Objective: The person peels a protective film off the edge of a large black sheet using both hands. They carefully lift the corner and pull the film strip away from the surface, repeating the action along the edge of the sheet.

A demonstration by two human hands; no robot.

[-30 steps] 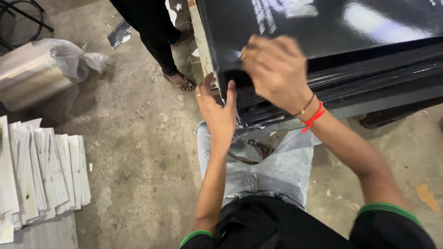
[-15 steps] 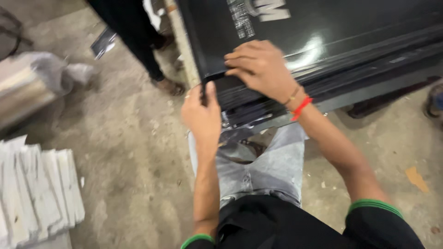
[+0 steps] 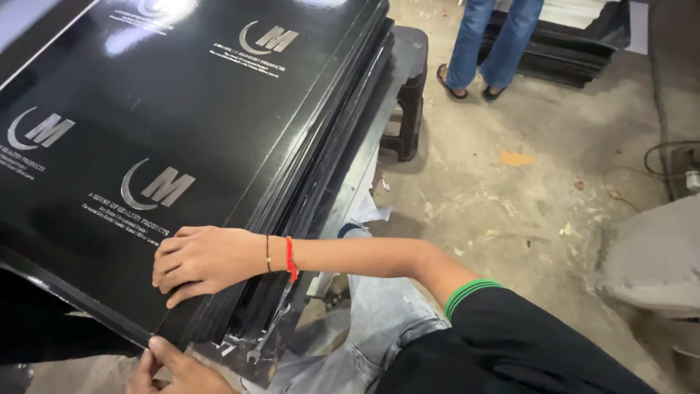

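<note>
Head view looks down on a thick stack of glossy black printed sheets (image 3: pixel 219 109), each bearing pale logos, fanned slightly along its right edge. No box or bin holds them; the stack seems to rest on a dark stool (image 3: pixel 408 87) and something hidden beneath.

Right hand (image 3: pixel 200 263) lies flat, palm down, on the near corner of the top sheet, fingers spread and pressing rather than gripping; a red thread and a thin dark band circle the wrist. Left hand (image 3: pixel 175 368) sits at the bottom frame edge, its thumb and fingertips meeting the stack's lowest corner from below. It is cut off, so whether it pinches a sheet I cannot tell.

Grey trousers (image 3: pixel 379 321) show under the stack's near edge. Right of the stack the concrete floor (image 3: pixel 525 190) lies open, with scraps scattered on it. Farther off stand another person's legs in jeans (image 3: pixel 496 36) beside a second low black pile (image 3: pixel 576 51). A grey mound (image 3: pixel 656 255) fills the right edge.
</note>
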